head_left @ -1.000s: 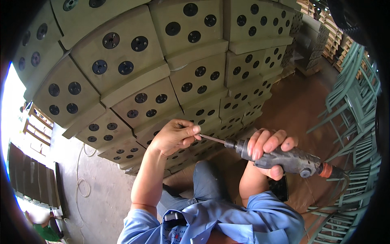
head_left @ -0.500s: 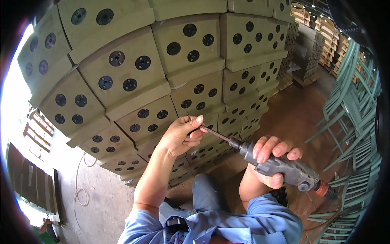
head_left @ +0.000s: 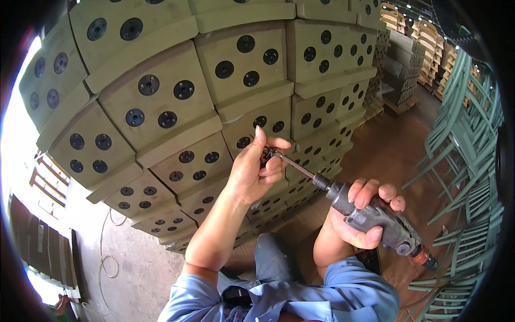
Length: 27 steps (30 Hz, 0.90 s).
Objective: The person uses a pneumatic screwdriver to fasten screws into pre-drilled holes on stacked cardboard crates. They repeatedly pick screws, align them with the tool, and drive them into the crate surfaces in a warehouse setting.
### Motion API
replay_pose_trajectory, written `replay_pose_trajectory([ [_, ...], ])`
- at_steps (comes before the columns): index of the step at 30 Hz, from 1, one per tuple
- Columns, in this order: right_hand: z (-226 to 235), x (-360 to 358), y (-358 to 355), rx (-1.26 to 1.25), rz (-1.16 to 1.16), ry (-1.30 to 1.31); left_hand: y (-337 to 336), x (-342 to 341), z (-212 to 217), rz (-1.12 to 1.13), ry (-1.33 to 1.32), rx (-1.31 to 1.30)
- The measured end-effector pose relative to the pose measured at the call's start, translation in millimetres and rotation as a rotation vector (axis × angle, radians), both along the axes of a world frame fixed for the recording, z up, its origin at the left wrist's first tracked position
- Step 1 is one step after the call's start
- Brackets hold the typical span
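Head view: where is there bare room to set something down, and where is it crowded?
Free: grey floor between the pale cord and the left blue sleeve; brown floor between the tan stack with black discs and the green tubular frames. Crowded: those overlapping frames, and the space before the stack, filled by the left hand, right hand and power driver.

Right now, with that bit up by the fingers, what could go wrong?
1. The slender metal bit has its tip right at the bare left hand; if the black-and-grey power driver in the right hand spun up, it could nick a finger.
2. The small dark pieces within the left hand's curled fingers look loose enough that one might drop.
3. The driver's rear end points toward the green tubular frames; swinging it back could knock them.
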State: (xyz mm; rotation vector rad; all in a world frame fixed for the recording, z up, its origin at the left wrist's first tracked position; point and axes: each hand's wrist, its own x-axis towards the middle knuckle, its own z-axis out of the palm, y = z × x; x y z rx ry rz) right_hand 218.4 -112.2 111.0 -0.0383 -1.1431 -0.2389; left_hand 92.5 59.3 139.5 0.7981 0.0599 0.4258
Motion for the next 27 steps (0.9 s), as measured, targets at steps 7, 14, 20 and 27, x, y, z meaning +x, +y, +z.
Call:
replay_pose_trajectory([
  [7, -3, -2, 7, 0.060, -0.031, 0.071, -3, 6, -9, -0.010, -0.111, -0.044],
  [14, -5, -3, 15, 0.100, -0.129, 0.177, -11, 12, -8, 0.045, -0.144, -0.072],
  [20, 20, -8, 32, 0.039, -0.221, 0.003, -13, 31, 23, 0.181, -0.102, -0.180],
  [27, 46, -8, 46, -0.134, -0.269, -0.187, 25, 44, 33, 0.116, -0.177, -0.153],
])
